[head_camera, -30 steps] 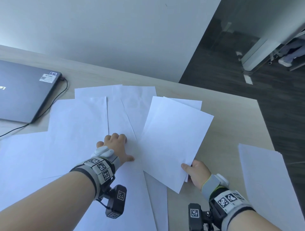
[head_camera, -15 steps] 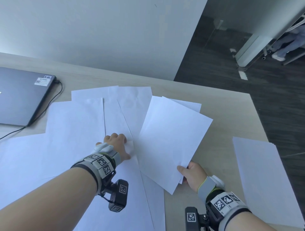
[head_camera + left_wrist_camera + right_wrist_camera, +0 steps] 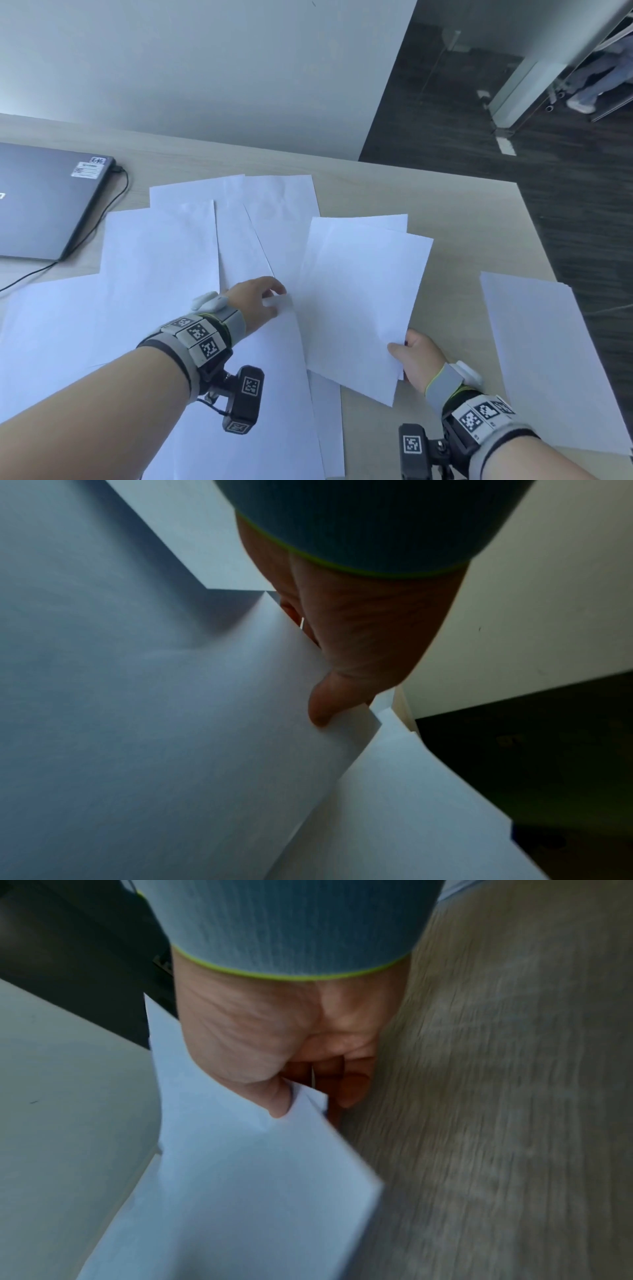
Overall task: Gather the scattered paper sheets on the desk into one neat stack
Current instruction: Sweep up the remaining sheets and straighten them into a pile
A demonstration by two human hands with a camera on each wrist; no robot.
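Right hand: pinches two sheets. Left hand: pinches sheet corner. Slide both together; square edges on counter.

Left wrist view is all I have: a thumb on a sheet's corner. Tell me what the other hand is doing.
Observer: The right hand pinches the near corner of a small bundle of sheets, thumb on top.
Operator: Report whether that corner is off the desk.
Observer: Yes. In the right wrist view its fingers curl under the corner, above the desk.
Operator: Place my left hand against that bundle.
Observer: The left hand pinches its sheet just left of the bundle.
Operator: Name any paper lying apart.
Observer: Separate paper lies alone at the desk's right edge.
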